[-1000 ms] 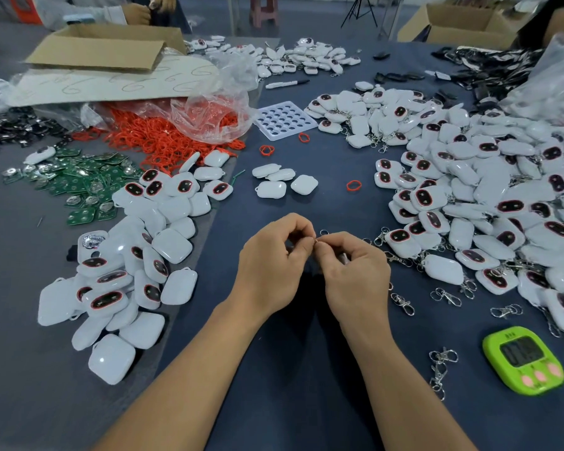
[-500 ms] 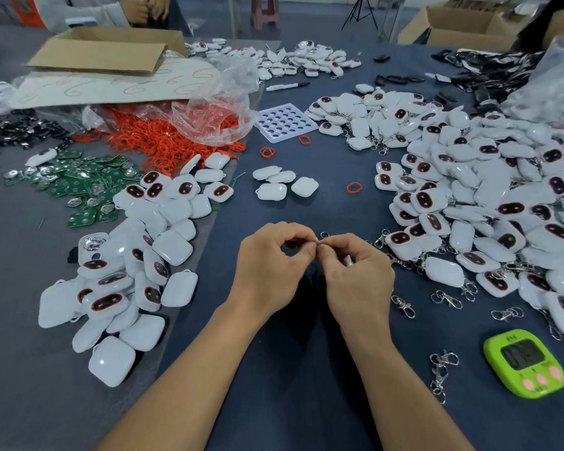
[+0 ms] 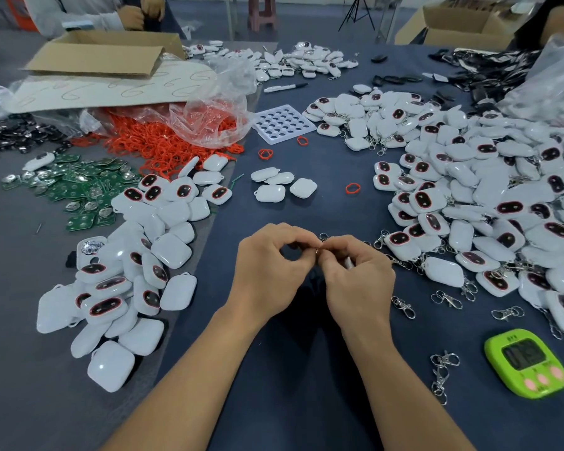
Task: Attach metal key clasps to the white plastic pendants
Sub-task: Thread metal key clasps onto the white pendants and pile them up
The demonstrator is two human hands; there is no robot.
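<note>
At 4 o'clock from the hands, nearest, a glossy green timer (image 3: 525, 362) lies beside loose, shiny key clasps (image 3: 442, 369). At centre the left hand (image 3: 267, 268) and right hand (image 3: 355, 281), fingers curled, pinch one thin silver clasp ring (image 3: 319, 250) between their fingertips. Smooth, rounded-square white pendants (image 3: 127, 271) heap at 9 and 2 o'clock. Orange rubber loops (image 3: 163, 141) lie at 11.

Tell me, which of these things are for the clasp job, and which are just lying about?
In the job: left hand, right hand, the clasp pinched between them, loose clasps, bare pendants, pendants with clasps on.
Lying about: green timer, red rings, circuit boards, pen, cardboard box, white tray.
</note>
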